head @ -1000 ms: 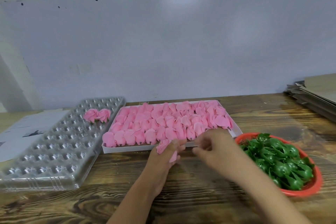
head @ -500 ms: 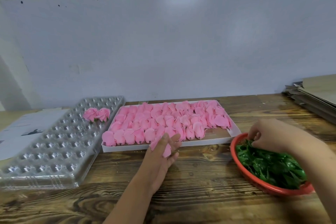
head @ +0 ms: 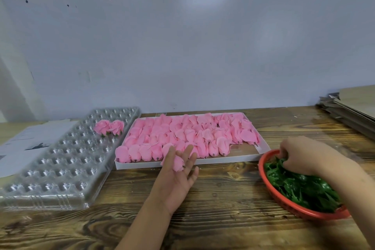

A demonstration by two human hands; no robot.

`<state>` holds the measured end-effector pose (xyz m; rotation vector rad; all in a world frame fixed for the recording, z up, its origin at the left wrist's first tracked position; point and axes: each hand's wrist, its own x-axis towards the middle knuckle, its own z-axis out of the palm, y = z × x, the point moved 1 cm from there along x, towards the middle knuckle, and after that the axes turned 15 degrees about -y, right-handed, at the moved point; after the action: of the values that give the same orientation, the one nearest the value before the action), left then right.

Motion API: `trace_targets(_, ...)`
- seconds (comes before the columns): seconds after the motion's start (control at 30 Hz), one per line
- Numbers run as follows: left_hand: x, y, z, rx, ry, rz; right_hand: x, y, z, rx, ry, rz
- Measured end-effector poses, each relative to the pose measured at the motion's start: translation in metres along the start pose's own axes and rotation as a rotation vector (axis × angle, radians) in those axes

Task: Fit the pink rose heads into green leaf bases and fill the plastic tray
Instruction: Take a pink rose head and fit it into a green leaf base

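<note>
My left hand [head: 176, 176] is palm up in front of the white box, fingers spread, with one pink rose head [head: 177, 163] resting on them. My right hand [head: 298, 156] reaches into the red basket [head: 269, 184] of green leaf bases [head: 300, 189], fingertips down among the leaves; whether it grips one is hidden. The white box [head: 203, 161] holds several rows of pink rose heads [head: 190, 136]. The clear plastic tray [head: 60, 164] lies at the left, with two finished roses [head: 109, 127] near its far right corner.
White paper sheets [head: 26, 144] lie left of the tray. A stack of cardboard [head: 355, 107] sits at the far right. A pale wall closes off the back of the wooden table [head: 223, 209].
My right hand left the rose at my left hand, swung right and went down into the red basket. My left hand opened flat with the rose head lying on its fingers.
</note>
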<state>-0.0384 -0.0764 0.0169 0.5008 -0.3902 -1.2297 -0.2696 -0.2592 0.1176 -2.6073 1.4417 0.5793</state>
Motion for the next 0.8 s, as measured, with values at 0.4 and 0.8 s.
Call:
trace_targets(0.4,-0.002,0.001,0.002,-0.035,-0.023,0.021,-0.011,0.003,-0.009,0.071,-0.044,-0.064)
trace_targets(0.8,-0.002,0.001,0.003,0.002,-0.007,0.013,-0.029,-0.039,-0.01,0.584,0.461,-0.353)
